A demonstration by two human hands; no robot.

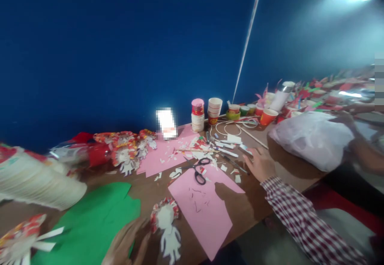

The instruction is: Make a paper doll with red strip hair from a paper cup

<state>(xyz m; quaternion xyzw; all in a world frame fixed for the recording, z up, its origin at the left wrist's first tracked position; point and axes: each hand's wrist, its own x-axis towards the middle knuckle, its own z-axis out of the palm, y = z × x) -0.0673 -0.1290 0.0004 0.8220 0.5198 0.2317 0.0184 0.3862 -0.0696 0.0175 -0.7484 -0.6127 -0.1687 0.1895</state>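
My left hand [127,243] rests at the lower edge with its fingers stretched, partly over the green paper [99,213]. Just right of it lies a white paper doll [170,233] with red patterned trim round its head. My right hand [261,163], in a checked sleeve, hovers or rests with fingers apart beside several markers [226,151] and a dark pen [235,163]; contact is unclear. Between the hands are black-handled scissors [200,173], lying on a cut pink sheet [207,213] with dark marks. White paper scraps [208,159] surround them.
Paper cup stacks [215,111] stand at the back by the blue wall [120,57]. A tilted cup stack [45,181] and finished dolls [127,159] are on the left. A white plastic bag [312,139] sits right, near another person's arm [364,145]. A blurred bright phone-like shape [167,123] stands behind.
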